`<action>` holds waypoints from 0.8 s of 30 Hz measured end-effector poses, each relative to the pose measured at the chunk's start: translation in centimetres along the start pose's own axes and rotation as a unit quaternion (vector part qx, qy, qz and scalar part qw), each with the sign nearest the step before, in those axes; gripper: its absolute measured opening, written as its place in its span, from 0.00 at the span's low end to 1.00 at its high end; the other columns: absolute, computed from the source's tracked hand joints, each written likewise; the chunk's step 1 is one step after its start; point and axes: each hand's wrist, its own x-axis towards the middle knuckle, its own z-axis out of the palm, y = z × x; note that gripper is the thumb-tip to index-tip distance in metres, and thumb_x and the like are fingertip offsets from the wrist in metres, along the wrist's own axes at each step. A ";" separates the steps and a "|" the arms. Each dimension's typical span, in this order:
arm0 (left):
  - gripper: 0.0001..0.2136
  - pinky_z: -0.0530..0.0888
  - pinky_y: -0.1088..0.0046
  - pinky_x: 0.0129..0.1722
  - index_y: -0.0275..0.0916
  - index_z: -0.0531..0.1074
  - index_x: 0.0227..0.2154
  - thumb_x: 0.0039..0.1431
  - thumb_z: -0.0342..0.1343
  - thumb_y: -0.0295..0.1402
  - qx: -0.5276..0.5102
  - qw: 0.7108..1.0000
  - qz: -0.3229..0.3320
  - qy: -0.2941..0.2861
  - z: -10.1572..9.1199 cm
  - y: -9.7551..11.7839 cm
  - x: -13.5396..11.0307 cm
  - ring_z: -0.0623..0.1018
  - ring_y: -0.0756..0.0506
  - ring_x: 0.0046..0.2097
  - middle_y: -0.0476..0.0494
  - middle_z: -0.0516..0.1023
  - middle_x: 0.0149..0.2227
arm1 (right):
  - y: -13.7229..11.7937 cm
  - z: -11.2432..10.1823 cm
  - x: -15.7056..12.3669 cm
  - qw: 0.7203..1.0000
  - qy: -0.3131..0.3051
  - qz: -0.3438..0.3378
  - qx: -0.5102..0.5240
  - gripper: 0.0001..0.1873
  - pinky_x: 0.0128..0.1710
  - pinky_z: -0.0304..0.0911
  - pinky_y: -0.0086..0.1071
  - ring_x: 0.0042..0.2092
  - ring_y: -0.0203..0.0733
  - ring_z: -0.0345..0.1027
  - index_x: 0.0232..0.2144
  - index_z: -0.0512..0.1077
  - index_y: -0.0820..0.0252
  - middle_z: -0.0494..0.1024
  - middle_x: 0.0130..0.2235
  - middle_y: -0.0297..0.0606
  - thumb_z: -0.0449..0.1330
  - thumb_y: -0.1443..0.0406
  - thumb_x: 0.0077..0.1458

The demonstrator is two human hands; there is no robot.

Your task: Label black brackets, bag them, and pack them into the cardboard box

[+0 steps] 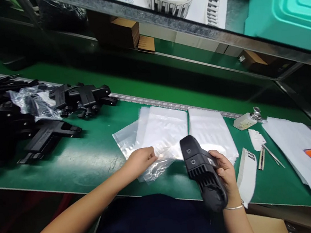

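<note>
My right hand (225,170) grips a black plastic bracket-like part (196,162) by its side, fingers closed round the edge. The part has two screw holes, a ribbed middle and a rounded lower end, and it is tilted over the front of the green bench. My left hand (143,159) is closed in a pinch on the edge of a clear plastic bag (128,137). That bag lies on a stack of clear bags (167,122), and a second stack of bags (209,125) sits just to its right, partly behind the black part.
Several black plastic assemblies (45,139) crowd the left of the bench (97,146). At right are a dispenser bottle (245,120), a label strip (247,175), tweezers (273,155), a crumpled white wipe (257,138) and white sheets (292,145). An overhead shelf holds a teal bin (286,9) and a label roll (172,1).
</note>
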 end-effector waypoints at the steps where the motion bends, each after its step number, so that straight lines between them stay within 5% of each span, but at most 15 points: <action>1: 0.07 0.69 0.70 0.34 0.39 0.71 0.29 0.57 0.51 0.34 0.010 1.000 -0.001 -0.001 0.5 0.3 0.1 0.78 0.41 0.35 0.44 0.78 0.30 | -0.3 0.4 0.2 0.999 -0.025 -0.003 0.022 0.30 0.45 0.68 0.45 0.47 0.54 0.72 0.42 0.77 0.55 0.77 0.43 0.46 0.59 0.40 0.49; 6: 0.07 0.70 0.71 0.36 0.39 0.71 0.31 0.56 0.48 0.27 -0.078 0.996 0.049 -0.013 2.3 0.6 0.2 0.78 0.43 0.38 0.45 0.79 0.34 | -1.4 1.9 1.1 0.982 -0.184 0.031 -0.011 0.22 0.48 0.67 0.42 0.48 0.50 0.71 0.44 0.77 0.53 0.77 0.44 0.43 0.63 0.48 0.52; 13: 0.09 0.67 0.74 0.32 0.40 0.70 0.29 0.59 0.45 0.32 -0.100 0.991 0.075 0.050 0.8 0.9 -0.5 0.73 0.48 0.31 0.49 0.73 0.30 | -1.7 2.2 0.6 0.967 -0.183 0.004 -0.174 0.18 0.52 0.66 0.45 0.50 0.49 0.70 0.48 0.75 0.51 0.76 0.47 0.42 0.63 0.56 0.55; 17: 0.09 0.66 0.74 0.34 0.41 0.71 0.32 0.61 0.45 0.32 -0.041 0.989 0.141 0.028 0.3 1.6 -0.4 0.73 0.47 0.34 0.48 0.73 0.33 | -2.1 2.7 0.6 0.958 -0.219 -0.036 -0.182 0.18 0.51 0.67 0.45 0.50 0.48 0.70 0.50 0.74 0.50 0.77 0.47 0.41 0.63 0.58 0.56; 19: 0.09 0.66 0.74 0.33 0.40 0.69 0.30 0.61 0.44 0.32 -0.037 0.986 0.166 -0.001 0.1 1.4 -0.6 0.72 0.48 0.33 0.49 0.72 0.31 | -1.8 2.7 0.5 0.965 -0.200 -0.020 -0.170 0.17 0.51 0.67 0.44 0.49 0.48 0.70 0.48 0.75 0.52 0.77 0.46 0.41 0.63 0.58 0.56; 24: 0.08 0.65 0.76 0.31 0.40 0.66 0.29 0.61 0.45 0.32 -0.110 0.983 0.144 -0.036 -0.3 1.9 -1.1 0.71 0.50 0.29 0.52 0.71 0.27 | -0.8 3.7 -0.2 0.975 -0.038 -0.023 -0.216 0.17 0.50 0.67 0.47 0.49 0.50 0.70 0.47 0.74 0.55 0.75 0.46 0.45 0.61 0.58 0.57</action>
